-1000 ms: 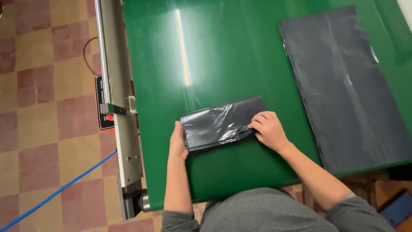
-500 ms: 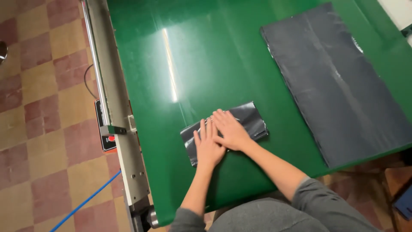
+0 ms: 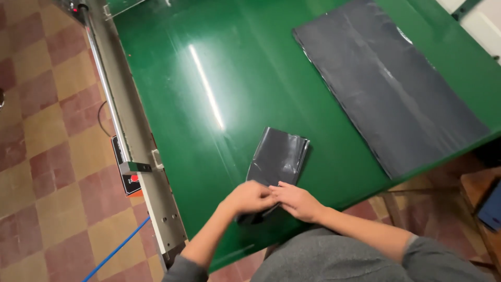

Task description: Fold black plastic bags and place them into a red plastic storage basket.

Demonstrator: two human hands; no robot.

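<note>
A folded dark grey plastic bag lies on the green table, near its front edge. My left hand and my right hand meet at the bag's near end, fingers pinching the plastic there. The far part of the bag lies flat, pointing away from me. A stack of flat dark grey bags lies spread out at the right of the table, well away from both hands.
A metal rail runs along the table's left edge, with a small box with a red button hanging below it. A blue cable crosses the chequered tile floor. Dark wooden furniture stands at the right.
The bag has turned from lying crosswise to pointing away from me. Both hands have drawn back from on top of it to its near end.
</note>
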